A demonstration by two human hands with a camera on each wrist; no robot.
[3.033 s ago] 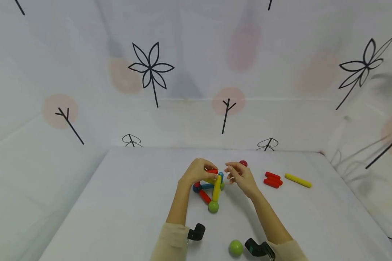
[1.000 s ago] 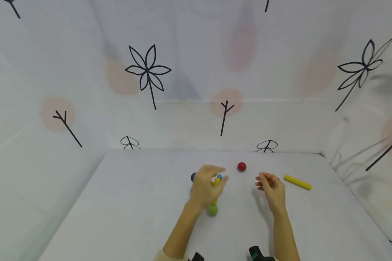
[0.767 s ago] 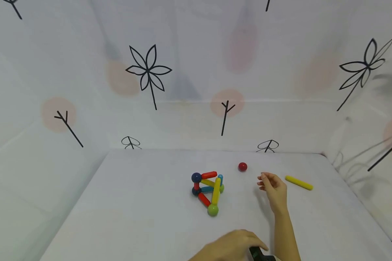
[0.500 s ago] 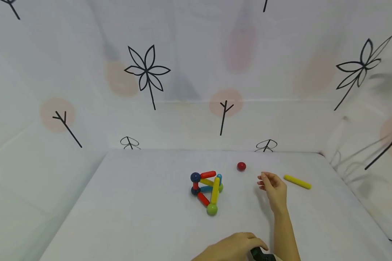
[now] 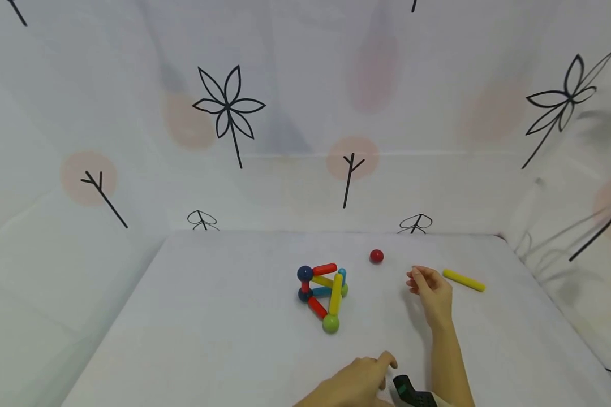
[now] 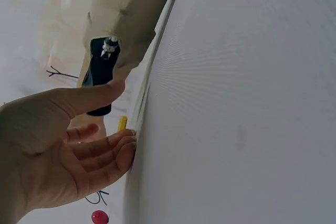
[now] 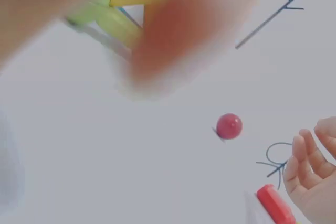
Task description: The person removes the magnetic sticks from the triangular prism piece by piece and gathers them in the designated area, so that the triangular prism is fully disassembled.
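My left hand [image 5: 364,381] hovers low in the head view, beside the black camera [image 5: 409,391] on the right wrist. In the left wrist view its fingers are loosely bent, with nothing between them. My right hand [image 5: 434,291] rests farther out on the table, fingers loosely bent over red rods that it mostly hides. The right wrist view shows one red rod [image 7: 275,204] next to its palm; a blurred finger of the left hand [image 7: 173,35] covers much of the top. Left of the right hand stands a frame of coloured magnetic-type rods and balls [image 5: 334,297].
A loose red ball [image 5: 377,256] lies behind the frame, toward the back. To the right of my right hand lies a long yellow rod [image 5: 463,280]. White cloth with printed flowers [image 5: 229,104] encloses the table [image 5: 209,339] at the back and sides.
My left hand has left the frame and come back to the right wrist, its fingers shifting lately. My right hand has moved right, over the red rods. The front green ball no longer shows.
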